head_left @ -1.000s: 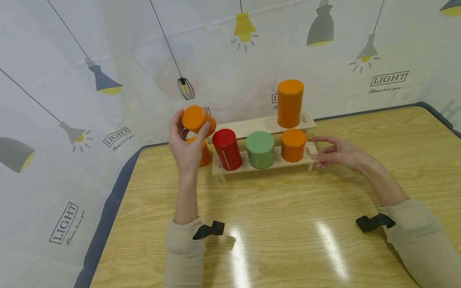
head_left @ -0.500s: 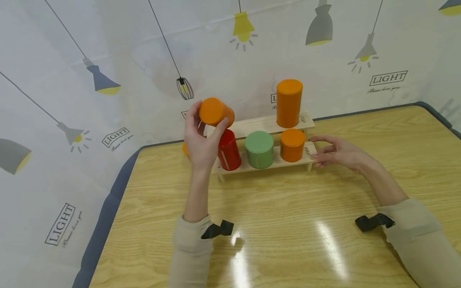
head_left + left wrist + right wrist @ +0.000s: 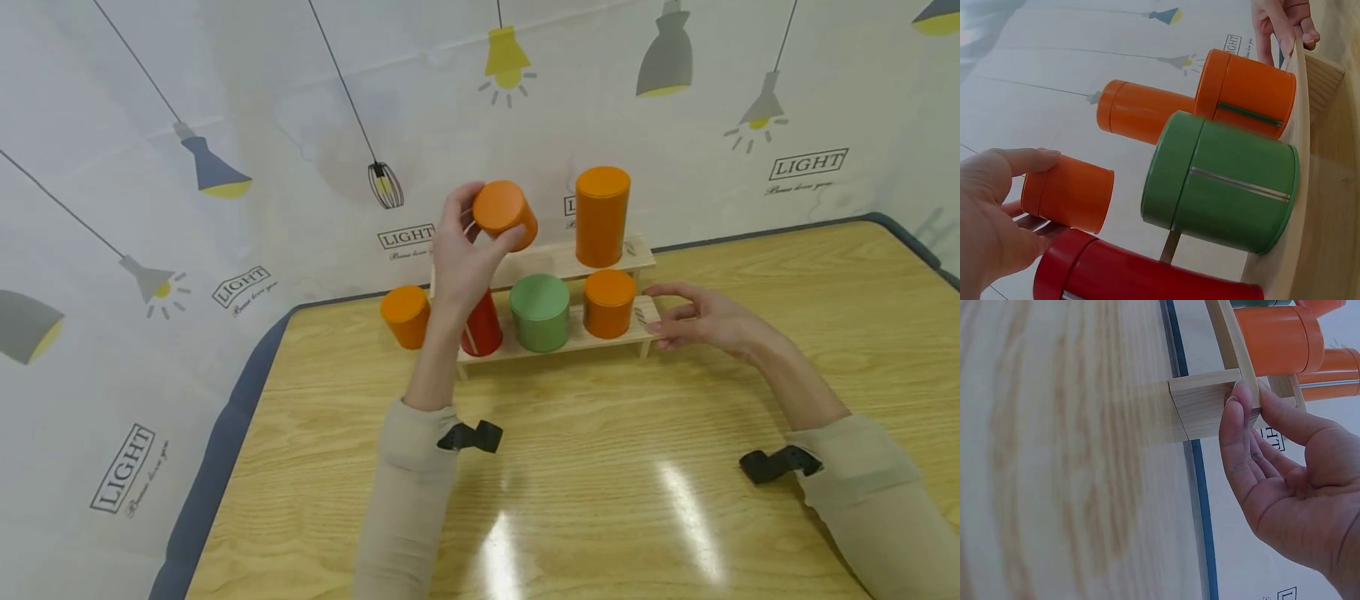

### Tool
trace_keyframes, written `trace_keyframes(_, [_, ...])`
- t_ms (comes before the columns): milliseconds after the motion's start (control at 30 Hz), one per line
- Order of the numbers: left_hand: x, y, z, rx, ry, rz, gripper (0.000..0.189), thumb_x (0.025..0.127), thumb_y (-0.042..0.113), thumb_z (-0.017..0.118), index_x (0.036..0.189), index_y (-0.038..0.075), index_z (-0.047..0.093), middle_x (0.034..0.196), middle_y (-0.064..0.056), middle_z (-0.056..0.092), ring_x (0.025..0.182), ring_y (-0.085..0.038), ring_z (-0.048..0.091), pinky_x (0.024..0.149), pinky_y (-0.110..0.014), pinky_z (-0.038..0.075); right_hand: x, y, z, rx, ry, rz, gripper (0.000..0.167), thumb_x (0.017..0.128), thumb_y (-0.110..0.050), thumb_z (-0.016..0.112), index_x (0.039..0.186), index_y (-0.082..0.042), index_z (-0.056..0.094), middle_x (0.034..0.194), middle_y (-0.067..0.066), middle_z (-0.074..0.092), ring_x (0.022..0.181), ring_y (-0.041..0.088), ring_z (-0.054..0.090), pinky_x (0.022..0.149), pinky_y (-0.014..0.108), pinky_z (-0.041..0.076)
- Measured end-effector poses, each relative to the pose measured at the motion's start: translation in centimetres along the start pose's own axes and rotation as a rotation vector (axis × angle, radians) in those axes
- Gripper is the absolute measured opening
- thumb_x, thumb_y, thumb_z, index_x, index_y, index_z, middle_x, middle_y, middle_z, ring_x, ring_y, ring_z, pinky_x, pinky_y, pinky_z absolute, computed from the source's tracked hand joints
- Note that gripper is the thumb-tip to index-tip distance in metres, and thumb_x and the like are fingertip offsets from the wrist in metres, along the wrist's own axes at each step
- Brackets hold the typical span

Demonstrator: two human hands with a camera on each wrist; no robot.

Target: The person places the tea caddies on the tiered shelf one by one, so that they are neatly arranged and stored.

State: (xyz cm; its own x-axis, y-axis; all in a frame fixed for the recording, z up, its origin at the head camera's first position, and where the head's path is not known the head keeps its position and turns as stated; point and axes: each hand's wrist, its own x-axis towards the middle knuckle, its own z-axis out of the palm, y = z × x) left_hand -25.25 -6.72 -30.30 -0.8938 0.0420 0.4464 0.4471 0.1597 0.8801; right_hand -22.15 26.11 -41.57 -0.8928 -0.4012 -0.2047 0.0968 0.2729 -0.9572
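Observation:
My left hand (image 3: pixel 463 265) grips a short orange canister (image 3: pixel 507 213), tilted and held in the air above the upper board of a two-tier wooden shelf (image 3: pixel 540 265). Below it, on the lower board, stand a red canister (image 3: pixel 483 329), partly hidden by the left arm, a green canister (image 3: pixel 540 321) and another short orange one. A tall orange canister (image 3: pixel 602 221) stands at the right of the upper board. With thumb and fingers, my right hand (image 3: pixel 716 323) pinches the right end of the lower board, seen closely in the right wrist view beside the wooden leg (image 3: pixel 1204 403).
Left of the shelf, another orange canister (image 3: pixel 407 318) stands on the wooden table (image 3: pixel 600 450). Behind the table hangs a white sheet (image 3: pixel 300 108) printed with lamps. A dark blue edge (image 3: pixel 225 433) runs along the table's left side.
My left hand has carried the orange canister rightward and up, from beside the shelf to above its upper board. The right hand stays on the shelf end.

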Motion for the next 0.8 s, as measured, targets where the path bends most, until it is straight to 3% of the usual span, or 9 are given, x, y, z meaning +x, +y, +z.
trace_keyframes(333, [0.9,-1.5,0.7,0.057,-0.120,-0.171,0.065,0.084,0.002,0.080,0.140,0.004,0.047,0.136,-0.009,0.056,0.124,-0.021,0.053,0.107,-0.026,0.042,-0.1,0.0,-0.1,-0.001,0.002,-0.002,0.069,0.099,-0.015,0.067,0.155,-0.004,0.028,0.116,0.024,0.064,0.093,0.033,0.070,0.086,0.044,0.058])
trace_keyframes(600, [0.9,-1.6,0.8,0.151,-0.203,-0.211,0.062,0.088,0.006,0.079,0.139,0.005,0.045,0.136,-0.009,0.055,0.123,-0.021,0.055,0.106,-0.030,0.044,-0.1,0.0,0.0,-0.003,0.001,-0.008,0.069,0.099,-0.014,0.067,0.155,-0.002,0.028,0.115,0.024,0.064,0.092,0.033,0.070,0.085,0.045,0.058])
trace_keyframes(800, [1.1,-1.4,0.9,0.279,-0.219,-0.189,0.065,0.089,0.009,0.078,0.144,0.003,0.043,0.139,-0.012,0.055,0.123,-0.022,0.054,0.106,-0.030,0.043,0.0,-0.1,0.1,0.002,0.001,-0.010,0.069,0.099,-0.014,0.067,0.155,-0.003,0.028,0.114,0.023,0.064,0.091,0.032,0.070,0.084,0.045,0.059])
